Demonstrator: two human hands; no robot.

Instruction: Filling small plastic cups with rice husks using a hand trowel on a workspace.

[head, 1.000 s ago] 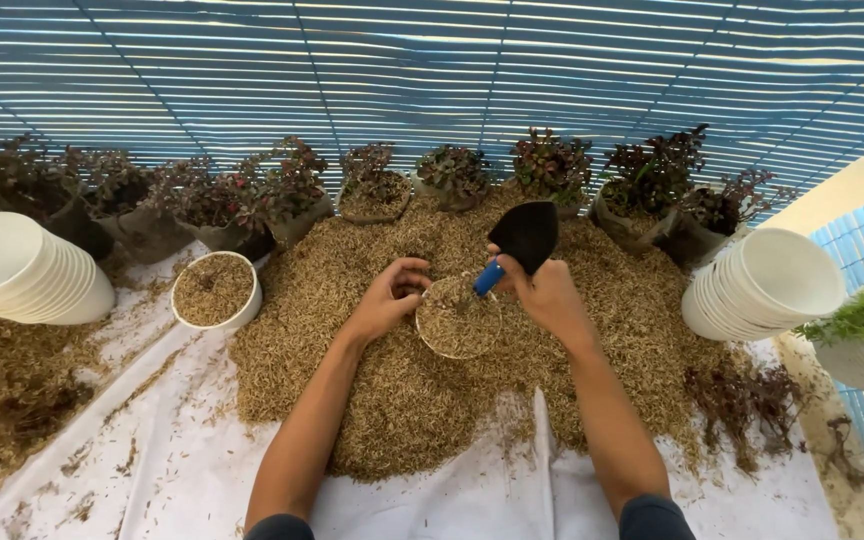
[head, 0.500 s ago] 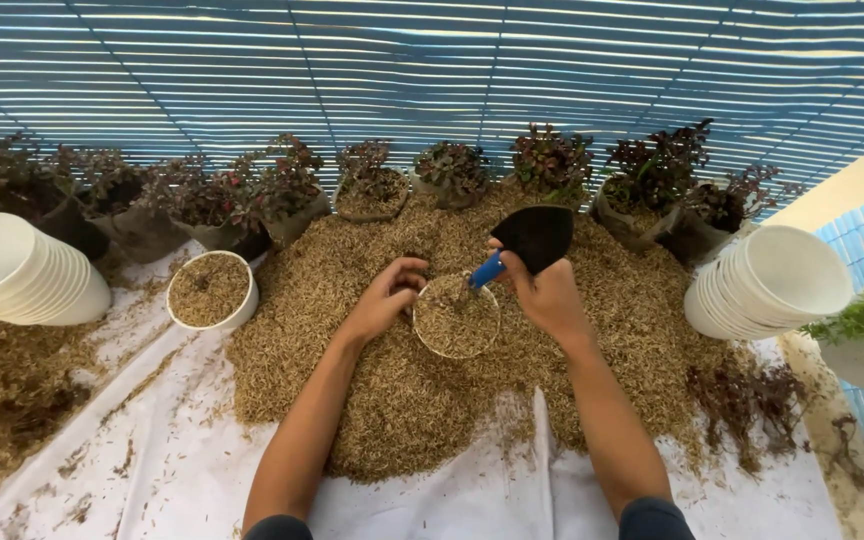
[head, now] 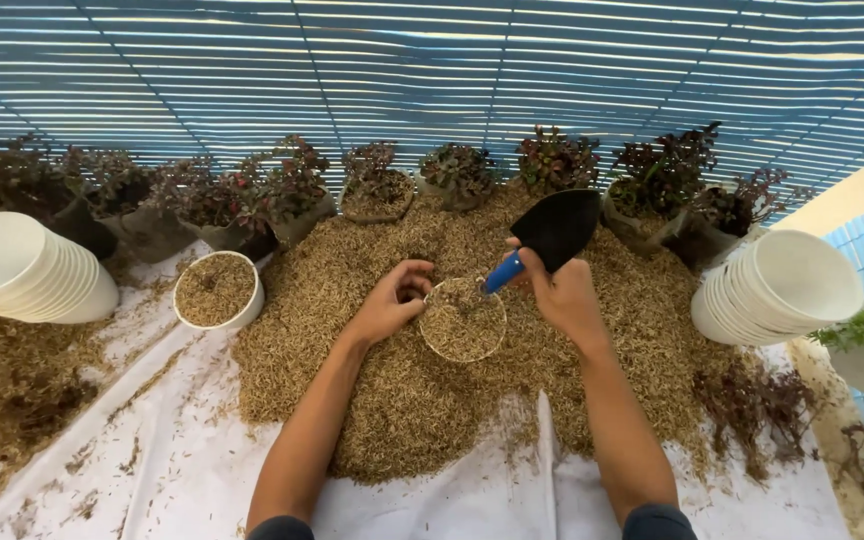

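**Hands Work a Pot on a Mound of Husks**

Two bare forearms reach out over a white plastic ground sheet (head: pixel 432 505), its near edge dusted with loose chaff. At the middle of the sheet lies a broad heap of tan rice-husk potting mix (head: pixel 402 400). Set into the heap's centre is a small round white pot (head: pixel 462 320), filled to its rim with the same mix. The left hand (head: pixel 392 300) curls its fingers against the pot's left rim, steadying it. The right hand (head: pixel 562 295), just right of the pot, is closed around the blue handle of a black-bladed hand trowel (head: pixel 552 230), the blade raised and pointing away. Toward the sheet's left side stands a second white pot filled with husks (head: pixel 217 290), and beyond it a stack of empty white pots lying on its side (head: pixel 27 270). Another sideways stack of white pots (head: pixel 777 285) rests near the right edge. Along the far edge runs a row of dark red-leaved plants in black nursery bags (head: pixel 292 190), under blue shade netting (head: pixel 432 70).
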